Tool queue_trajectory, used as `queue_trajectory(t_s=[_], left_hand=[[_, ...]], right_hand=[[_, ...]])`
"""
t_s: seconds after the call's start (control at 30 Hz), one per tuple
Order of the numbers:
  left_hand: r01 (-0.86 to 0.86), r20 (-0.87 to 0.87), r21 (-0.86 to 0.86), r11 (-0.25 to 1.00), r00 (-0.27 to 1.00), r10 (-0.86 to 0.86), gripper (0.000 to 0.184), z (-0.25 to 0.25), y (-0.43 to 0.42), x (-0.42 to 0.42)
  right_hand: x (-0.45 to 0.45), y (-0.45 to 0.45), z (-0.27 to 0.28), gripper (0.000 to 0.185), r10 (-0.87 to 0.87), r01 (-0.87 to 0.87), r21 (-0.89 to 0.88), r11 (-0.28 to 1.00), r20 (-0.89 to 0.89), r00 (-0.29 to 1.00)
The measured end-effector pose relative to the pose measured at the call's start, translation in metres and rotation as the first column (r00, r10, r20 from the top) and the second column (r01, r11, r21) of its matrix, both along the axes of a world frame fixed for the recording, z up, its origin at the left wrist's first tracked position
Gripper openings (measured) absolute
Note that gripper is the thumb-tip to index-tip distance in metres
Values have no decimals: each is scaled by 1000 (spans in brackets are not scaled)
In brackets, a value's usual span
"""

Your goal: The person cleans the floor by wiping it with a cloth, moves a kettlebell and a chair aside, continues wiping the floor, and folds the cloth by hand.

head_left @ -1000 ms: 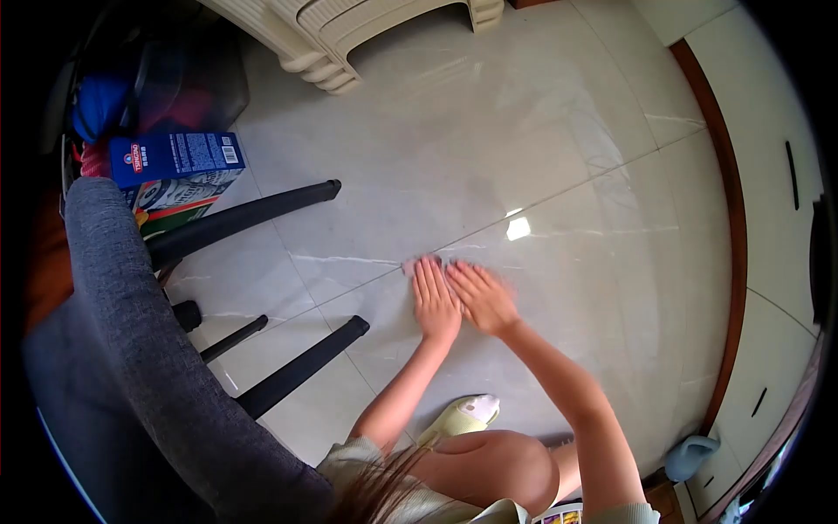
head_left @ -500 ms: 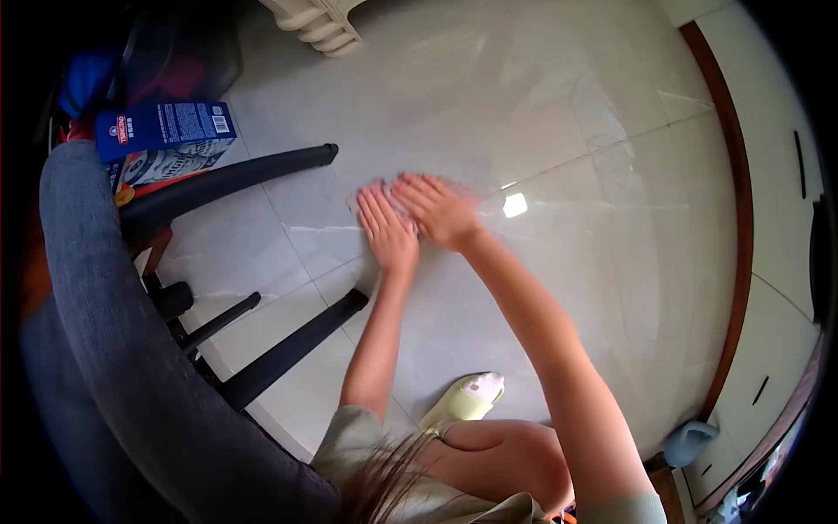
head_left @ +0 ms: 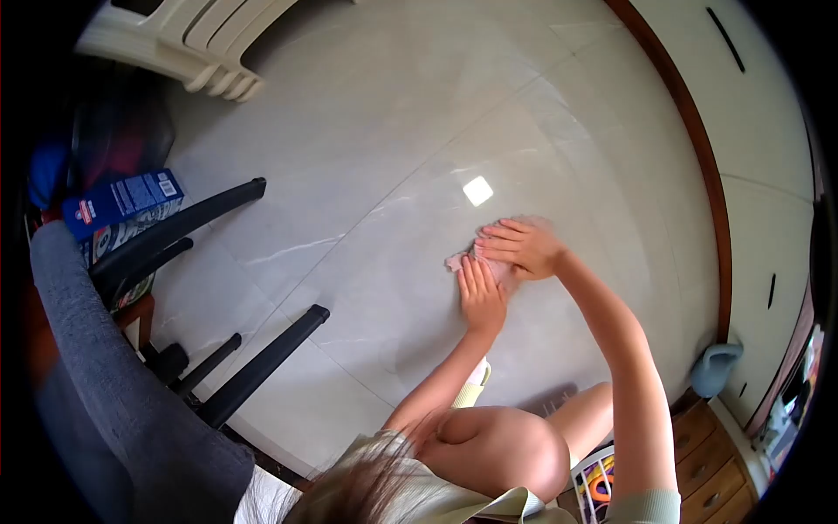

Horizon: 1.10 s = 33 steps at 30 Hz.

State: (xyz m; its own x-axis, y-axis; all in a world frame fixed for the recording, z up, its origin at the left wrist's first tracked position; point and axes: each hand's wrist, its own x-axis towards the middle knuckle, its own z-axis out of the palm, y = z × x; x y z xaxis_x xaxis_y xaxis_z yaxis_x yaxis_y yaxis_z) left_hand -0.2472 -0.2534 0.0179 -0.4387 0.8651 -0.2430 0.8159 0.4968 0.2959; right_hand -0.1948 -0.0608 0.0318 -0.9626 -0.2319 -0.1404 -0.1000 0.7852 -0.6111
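Note:
A pale pink cloth (head_left: pixel 496 269) lies bunched on the glossy tiled floor (head_left: pixel 384 148). My left hand (head_left: pixel 483 297) rests flat on the cloth's near left part, with fingers stretched out. Pressed flat across its upper right part is my right hand (head_left: pixel 526 248), fingers extended and close together. Both palms face down, covering much of the cloth. One loose edge sticks out to the left of the hands. A bright square reflection shines on the tiles just above them.
At the left stand a grey padded chair (head_left: pixel 83 349) with black legs and a blue printed box (head_left: pixel 131 201). A cream plastic chair (head_left: pixel 209 44) is at the top left. White cabinets (head_left: pixel 751 113) line the right, near a blue-grey jug (head_left: pixel 716 371) and a wooden drawer unit (head_left: pixel 711 463).
Both hands and the cloth have moved right across the floor, away from the black chair legs. My view has shifted, showing more of the cream chair and the wooden drawers.

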Motion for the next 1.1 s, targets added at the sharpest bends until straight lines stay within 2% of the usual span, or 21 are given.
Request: queue_trajectory(t_s=[0.07,0.1,0.13,0.2,0.27,0.33,0.37,0.43,0.5,0.6,0.7,0.73,0.8,0.87,0.9,0.93,0.97,1.0,1.03,1.07,1.1], left_hand=[[9,-72,-29,1000,997,-11,65,-6,-13,-18],[12,-101,-50,999,995,-17,64,-7,-24,-26],[-43,-113,-78,996,993,34,64,-6,-40,-34],[-129,-163,-74,989,980,115,64,-4,-55,-45],[-197,-228,-28,980,956,186,65,-3,-65,-47],[-144,-223,-162,976,969,106,67,3,-55,-33],[-107,-217,-230,967,975,57,68,8,-48,-22],[-47,-29,-100,994,999,44,70,-10,-41,20],[174,-68,-107,979,981,-181,72,-7,-26,51],[263,-11,-67,963,964,-264,73,3,-18,75],[245,62,4,969,968,-245,74,7,-23,70],[271,64,-2,963,961,-270,75,11,-28,63],[217,107,-6,976,971,-216,75,21,-35,53],[204,135,39,978,969,-207,72,19,-34,46],[244,79,85,966,965,-250,71,8,-33,45],[284,22,127,950,957,-289,70,-6,-30,45],[324,-37,166,931,946,-323,69,-16,-24,46],[377,-126,27,926,920,-371,65,-13,-16,44],[391,-159,-9,921,908,-387,65,-11,-14,43],[401,-194,-44,915,895,-401,66,-9,-12,41],[408,-227,-80,909,881,-415,66,-7,-10,40]], right_hand=[[-15,-6,-5,70,-5,5,-2,1000,-2,1000],[-29,-18,-10,69,-28,22,-59,998,-106,994],[-45,-33,-17,68,-57,33,-118,992,-208,977],[-79,-75,-24,70,-73,27,-203,979,-224,972],[-82,-82,-25,67,-68,28,-160,987,-255,965],[-70,-74,-30,69,-52,3,-176,984,-277,960],[-52,-64,-31,70,1,-30,-116,993,-244,970],[-7,-35,-14,71,95,-95,7,995,-164,982],[49,-21,-9,73,13,-12,6,1000,-81,997],[94,-22,5,64,-84,83,17,996,96,992],[99,-29,1,64,-161,160,94,983,7,987],[99,-36,8,65,-278,278,137,951,-21,960],[100,-60,26,65,-492,498,208,842,-86,867],[95,-100,16,63,-862,868,100,487,-105,496],[88,-119,10,63,-964,968,45,247,-93,250],[77,-130,7,62,-1000,1000,-3,11,-1,11],[71,-132,0,63,-1000,1000,8,11,-4,11],[65,-134,-8,64,-1000,1000,17,8,-6,8],[58,-134,-13,65,-1000,1000,24,4,-6,4],[52,-131,-19,69,-997,992,124,33,-60,41],[44,-129,-23,69,-994,990,121,74,-67,83]])
